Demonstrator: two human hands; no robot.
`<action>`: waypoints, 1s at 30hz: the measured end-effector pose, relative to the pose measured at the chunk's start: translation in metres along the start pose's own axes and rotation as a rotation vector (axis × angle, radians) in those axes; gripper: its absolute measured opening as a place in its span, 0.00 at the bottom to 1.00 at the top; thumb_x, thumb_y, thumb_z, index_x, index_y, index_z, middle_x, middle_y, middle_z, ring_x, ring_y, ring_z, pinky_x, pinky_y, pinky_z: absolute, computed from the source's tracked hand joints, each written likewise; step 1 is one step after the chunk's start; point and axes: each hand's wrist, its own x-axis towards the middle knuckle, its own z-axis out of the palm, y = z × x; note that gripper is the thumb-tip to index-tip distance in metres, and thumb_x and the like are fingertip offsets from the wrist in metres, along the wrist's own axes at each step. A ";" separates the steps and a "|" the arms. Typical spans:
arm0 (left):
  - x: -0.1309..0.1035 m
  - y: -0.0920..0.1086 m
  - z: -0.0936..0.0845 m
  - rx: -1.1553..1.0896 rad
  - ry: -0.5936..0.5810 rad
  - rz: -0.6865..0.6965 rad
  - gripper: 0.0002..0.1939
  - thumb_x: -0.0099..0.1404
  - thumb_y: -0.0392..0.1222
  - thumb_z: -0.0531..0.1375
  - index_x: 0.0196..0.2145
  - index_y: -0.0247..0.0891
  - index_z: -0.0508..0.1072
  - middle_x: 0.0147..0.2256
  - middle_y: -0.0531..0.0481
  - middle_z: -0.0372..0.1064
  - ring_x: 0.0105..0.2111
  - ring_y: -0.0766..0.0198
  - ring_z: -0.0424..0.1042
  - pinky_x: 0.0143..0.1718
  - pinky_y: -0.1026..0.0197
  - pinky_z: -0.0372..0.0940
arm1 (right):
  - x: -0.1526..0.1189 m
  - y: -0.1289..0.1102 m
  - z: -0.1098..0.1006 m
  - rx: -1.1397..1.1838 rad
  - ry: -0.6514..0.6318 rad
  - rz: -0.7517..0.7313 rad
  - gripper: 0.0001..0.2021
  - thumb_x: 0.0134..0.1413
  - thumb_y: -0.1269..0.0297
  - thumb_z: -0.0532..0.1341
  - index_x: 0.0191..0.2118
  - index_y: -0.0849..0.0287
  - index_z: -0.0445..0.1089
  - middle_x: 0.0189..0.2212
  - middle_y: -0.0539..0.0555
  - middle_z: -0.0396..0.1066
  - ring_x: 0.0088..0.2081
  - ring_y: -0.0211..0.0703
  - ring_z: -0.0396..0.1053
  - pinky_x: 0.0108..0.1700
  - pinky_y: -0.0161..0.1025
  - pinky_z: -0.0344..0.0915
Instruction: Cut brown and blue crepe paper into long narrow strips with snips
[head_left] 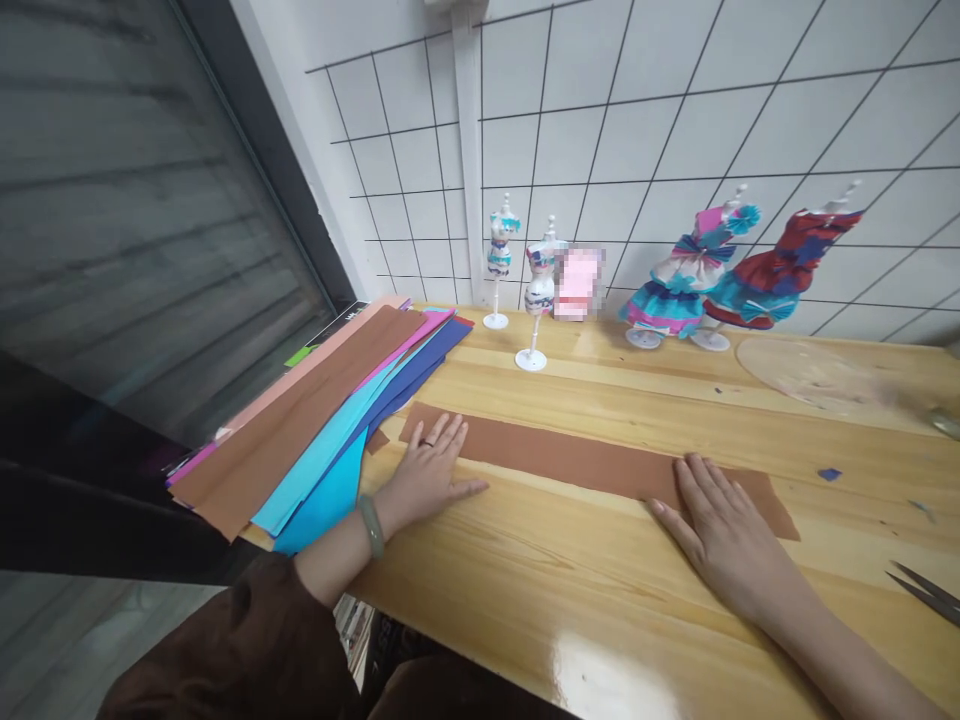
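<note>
A long strip of brown crepe paper lies flat across the wooden table in front of me. My left hand, with a ring and a jade-coloured bangle, rests on the strip's left end, fingers stretched and thumb out to the side. Toward the other end, my right hand lies flat on the strip with its thumb apart. Neither hand grips anything. Left of my left hand is a stack of coloured crepe paper sheets, brown and pink over light blue and dark blue. A small brown scrap sits between stack and strip.
Two small mannequins stand at the back beside a blurred pink packet. Farther right are two mannequins in ruffled paper dresses. Scissors lie at the right edge, near a blue scrap. A white gridded wall rises behind.
</note>
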 end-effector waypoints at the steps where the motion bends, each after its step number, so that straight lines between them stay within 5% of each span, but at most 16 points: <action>1: -0.002 -0.005 0.001 0.001 0.006 -0.034 0.43 0.59 0.67 0.39 0.62 0.33 0.41 0.63 0.42 0.36 0.63 0.53 0.33 0.60 0.46 0.33 | 0.000 0.002 0.001 0.005 0.012 0.009 0.37 0.56 0.45 0.41 0.61 0.73 0.49 0.60 0.69 0.48 0.61 0.59 0.45 0.57 0.56 0.52; 9: -0.011 -0.027 0.006 -0.020 0.019 -0.204 0.44 0.59 0.66 0.41 0.62 0.31 0.43 0.63 0.39 0.35 0.62 0.50 0.32 0.59 0.47 0.38 | 0.000 0.025 -0.002 0.109 0.086 -0.125 0.30 0.55 0.46 0.47 0.58 0.61 0.57 0.55 0.64 0.60 0.57 0.61 0.54 0.54 0.58 0.55; 12: -0.009 -0.025 0.001 -0.017 -0.037 -0.241 0.45 0.58 0.67 0.40 0.62 0.31 0.43 0.63 0.39 0.35 0.62 0.48 0.33 0.58 0.45 0.39 | 0.003 0.038 -0.011 0.110 0.063 -0.125 0.31 0.53 0.47 0.50 0.55 0.65 0.60 0.55 0.66 0.59 0.57 0.62 0.54 0.55 0.56 0.56; 16: -0.001 -0.014 -0.016 0.079 -0.038 -0.291 0.44 0.55 0.69 0.45 0.58 0.31 0.56 0.61 0.34 0.44 0.62 0.42 0.34 0.57 0.39 0.37 | 0.009 0.045 -0.026 0.143 0.078 -0.219 0.25 0.54 0.52 0.53 0.53 0.62 0.64 0.58 0.63 0.55 0.57 0.59 0.54 0.53 0.53 0.59; 19: 0.012 0.007 -0.033 0.128 0.032 -0.174 0.35 0.55 0.62 0.54 0.50 0.31 0.65 0.60 0.34 0.46 0.61 0.41 0.37 0.57 0.41 0.38 | 0.010 0.039 -0.031 0.200 0.081 -0.344 0.18 0.57 0.61 0.50 0.49 0.60 0.69 0.51 0.60 0.65 0.50 0.51 0.65 0.50 0.48 0.64; 22: 0.029 0.042 -0.042 0.051 0.045 0.072 0.23 0.58 0.52 0.56 0.47 0.35 0.66 0.55 0.38 0.56 0.56 0.49 0.53 0.54 0.49 0.50 | 0.009 0.030 -0.032 0.175 0.078 -0.366 0.18 0.58 0.68 0.47 0.46 0.62 0.71 0.46 0.61 0.70 0.46 0.49 0.69 0.48 0.45 0.66; 26: 0.047 0.087 -0.033 -0.041 0.052 0.327 0.16 0.61 0.46 0.54 0.46 0.38 0.66 0.44 0.44 0.65 0.47 0.56 0.61 0.47 0.55 0.58 | 0.009 0.026 -0.036 0.124 0.054 -0.360 0.19 0.56 0.74 0.47 0.48 0.63 0.69 0.47 0.61 0.69 0.46 0.49 0.68 0.46 0.46 0.67; 30: 0.053 0.102 -0.018 -0.050 0.103 0.336 0.14 0.63 0.41 0.51 0.46 0.38 0.66 0.42 0.44 0.65 0.45 0.57 0.61 0.44 0.55 0.60 | 0.013 0.031 -0.040 0.121 0.029 -0.322 0.18 0.57 0.72 0.48 0.48 0.61 0.69 0.43 0.59 0.72 0.42 0.49 0.70 0.42 0.45 0.69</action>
